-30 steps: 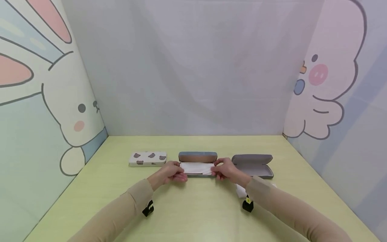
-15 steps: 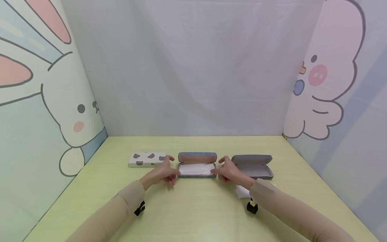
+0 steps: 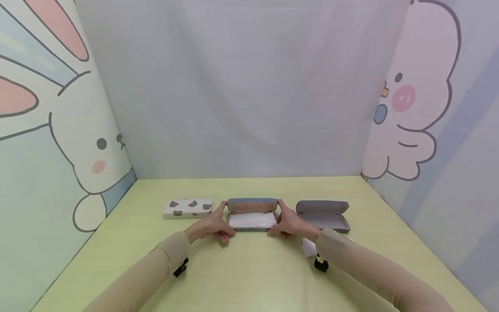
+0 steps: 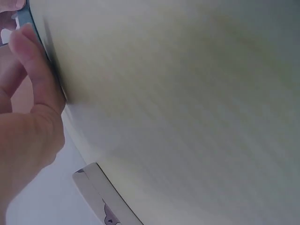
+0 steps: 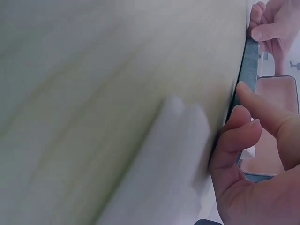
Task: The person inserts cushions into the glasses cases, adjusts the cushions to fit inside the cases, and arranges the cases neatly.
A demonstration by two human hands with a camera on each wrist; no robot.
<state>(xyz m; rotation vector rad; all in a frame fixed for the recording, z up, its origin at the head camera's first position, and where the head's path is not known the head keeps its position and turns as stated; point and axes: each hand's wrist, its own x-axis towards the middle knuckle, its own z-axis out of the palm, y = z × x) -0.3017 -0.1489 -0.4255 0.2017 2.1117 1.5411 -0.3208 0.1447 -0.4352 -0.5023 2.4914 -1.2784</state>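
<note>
A blue glasses case with a pinkish lining stands with its lid raised, in the middle of the head view. Folded white cloth lies in its lower half. My left hand spans the case's left end, index finger up at the lid and thumb at the front corner. At the right end my right hand holds it in much the same way. The right wrist view shows the pink inside of the lid beyond the right thumb and fingers.
A white glasses case with brown bear prints lies closed on the left. To the right, a grey glasses case stands with its lid up. White cloth lies in front of it, partly behind the right sleeve.
Both hands have left the white cloth, which now lies flat inside the blue glasses case. They have moved to the case's two ends, with index fingers up at the lid.
</note>
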